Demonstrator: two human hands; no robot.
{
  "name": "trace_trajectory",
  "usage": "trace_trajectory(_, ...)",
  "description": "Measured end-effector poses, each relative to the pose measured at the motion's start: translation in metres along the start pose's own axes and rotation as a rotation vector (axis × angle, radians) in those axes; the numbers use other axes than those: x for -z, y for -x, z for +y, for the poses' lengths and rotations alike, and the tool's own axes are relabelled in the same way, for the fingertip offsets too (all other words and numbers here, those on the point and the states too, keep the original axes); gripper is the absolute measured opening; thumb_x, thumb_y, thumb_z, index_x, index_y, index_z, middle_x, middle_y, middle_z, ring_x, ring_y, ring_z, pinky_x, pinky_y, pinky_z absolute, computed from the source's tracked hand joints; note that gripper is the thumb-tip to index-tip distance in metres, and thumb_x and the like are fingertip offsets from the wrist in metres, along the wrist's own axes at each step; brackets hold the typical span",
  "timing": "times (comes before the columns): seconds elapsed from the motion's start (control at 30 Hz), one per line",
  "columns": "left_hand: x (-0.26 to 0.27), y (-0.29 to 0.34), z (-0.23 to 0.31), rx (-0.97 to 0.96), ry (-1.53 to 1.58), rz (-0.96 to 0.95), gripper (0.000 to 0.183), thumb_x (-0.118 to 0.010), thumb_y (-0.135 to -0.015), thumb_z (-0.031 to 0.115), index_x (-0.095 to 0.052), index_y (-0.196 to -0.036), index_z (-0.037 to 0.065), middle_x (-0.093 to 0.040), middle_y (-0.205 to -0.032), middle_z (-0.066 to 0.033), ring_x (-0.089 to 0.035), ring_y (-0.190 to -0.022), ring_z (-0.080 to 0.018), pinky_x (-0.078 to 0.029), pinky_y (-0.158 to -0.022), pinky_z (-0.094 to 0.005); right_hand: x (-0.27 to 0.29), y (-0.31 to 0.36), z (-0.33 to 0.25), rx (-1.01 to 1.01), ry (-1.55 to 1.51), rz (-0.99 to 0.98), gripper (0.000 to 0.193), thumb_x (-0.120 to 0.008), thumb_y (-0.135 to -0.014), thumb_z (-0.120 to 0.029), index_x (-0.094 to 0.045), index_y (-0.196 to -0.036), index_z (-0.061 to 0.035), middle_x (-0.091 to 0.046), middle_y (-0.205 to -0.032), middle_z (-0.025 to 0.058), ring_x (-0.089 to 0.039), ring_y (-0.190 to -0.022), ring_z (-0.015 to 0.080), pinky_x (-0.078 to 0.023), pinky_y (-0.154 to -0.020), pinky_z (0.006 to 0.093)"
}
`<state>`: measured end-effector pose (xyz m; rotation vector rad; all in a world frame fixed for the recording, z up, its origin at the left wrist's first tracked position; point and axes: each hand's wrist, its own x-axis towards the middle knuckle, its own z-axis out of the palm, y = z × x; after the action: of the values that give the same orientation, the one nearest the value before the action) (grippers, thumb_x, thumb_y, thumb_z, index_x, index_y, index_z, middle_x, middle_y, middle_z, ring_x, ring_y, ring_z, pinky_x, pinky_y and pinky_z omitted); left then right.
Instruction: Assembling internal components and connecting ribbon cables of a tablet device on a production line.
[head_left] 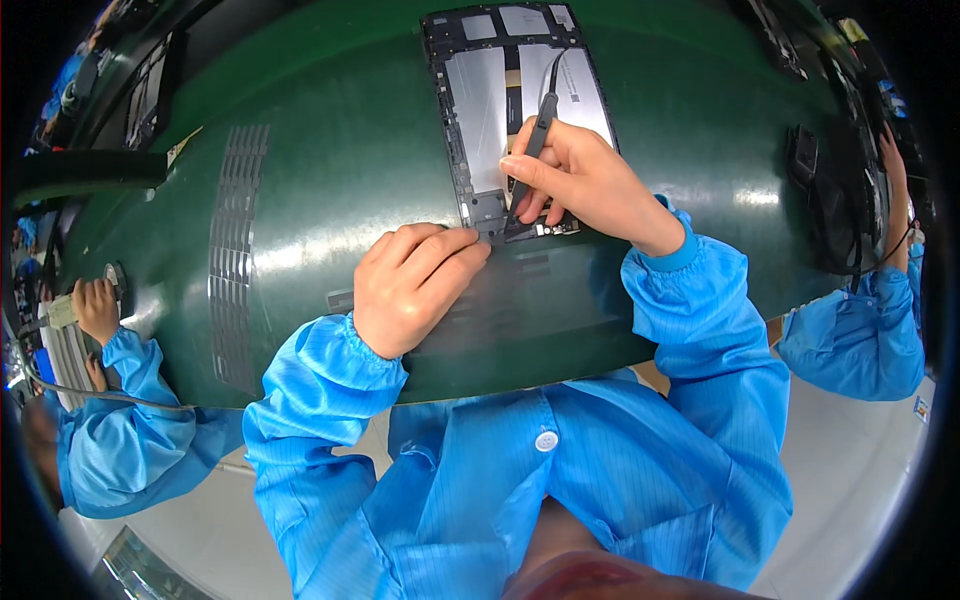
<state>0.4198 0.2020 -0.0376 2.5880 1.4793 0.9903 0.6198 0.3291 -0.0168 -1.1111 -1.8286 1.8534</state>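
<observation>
An opened tablet (473, 80) lies on the green table in front of me, with silver inner plates and a black frame. In my right hand (590, 180) is a slim black pen-like tool (541, 128), pinched between thumb and fingers. Its lower end points at the tablet's near edge; the exact tip is hard to make out. My left hand (415, 285) is closed at the tablet's near left corner, its bent fingertips pressed on the edge. The left thumb is hidden beneath the fingers.
Left of me, a strip sheet of clear and dark pieces (235, 255) lies on the green table (330, 180). A co-worker's hand (97, 310) works farther left. A black object with a cable (830, 210) sits at the right, near another blue-sleeved person (860, 340).
</observation>
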Motion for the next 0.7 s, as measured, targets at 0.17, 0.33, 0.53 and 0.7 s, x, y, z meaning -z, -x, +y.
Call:
trace_trajectory(0.17,-0.001,0.003,-0.002,-0.011,-0.024,-0.005,0.026,-0.069,-0.066,0.011,-0.071,-0.092,0.008,-0.068,-0.097,-0.0018,-0.063,-0.084,-0.019,-0.053,-0.069,-0.0315,-0.002,0.0,0.0,-0.024,0.018,-0.002,0.028,-0.061,-0.098,-0.028,-0.056,-0.106,-0.0014,-0.066,-0.079,0.0078,-0.069,-0.067,0.0131,-0.051,-0.05,0.021)
trace_trajectory(0.33,0.0,0.004,-0.003,-0.004,-0.021,-0.016,0.028,-0.069,-0.066,0.011,-0.072,-0.094,0.009,-0.068,-0.097,-0.0018,-0.063,-0.085,-0.0188,-0.053,-0.069,-0.0316,-0.003,-0.001,-0.003,-0.015,0.01,0.0,0.028,-0.061,-0.097,-0.027,-0.057,-0.103,0.0006,-0.068,-0.078,0.0104,-0.07,-0.068,0.0151,-0.052,-0.051,0.0237)
trace_trajectory(0.53,0.012,-0.001,0.001,-0.037,-0.126,-0.141,0.04,-0.065,-0.067,0.013,-0.073,-0.106,0.015,-0.066,-0.101,-0.0003,-0.062,-0.089,-0.0175,-0.051,-0.071,-0.0302,-0.005,0.0,-0.005,-0.01,0.006,0.019,0.029,-0.062,-0.097,-0.027,-0.058,-0.1,0.0023,-0.07,-0.08,0.0134,-0.071,-0.068,0.0168,-0.054,-0.053,0.0262)
trace_trajectory(0.7,0.012,-0.006,0.0,-0.029,-0.131,-0.17,0.042,-0.065,-0.066,0.011,-0.075,-0.106,0.017,-0.066,-0.1,0.0001,-0.063,-0.088,-0.0183,-0.05,-0.068,-0.0298,-0.003,0.006,0.004,0.041,-0.047,0.048,0.027,-0.062,-0.097,-0.025,-0.057,-0.1,0.0011,-0.07,-0.08,0.0123,-0.07,-0.069,0.0152,-0.053,-0.052,0.0245)
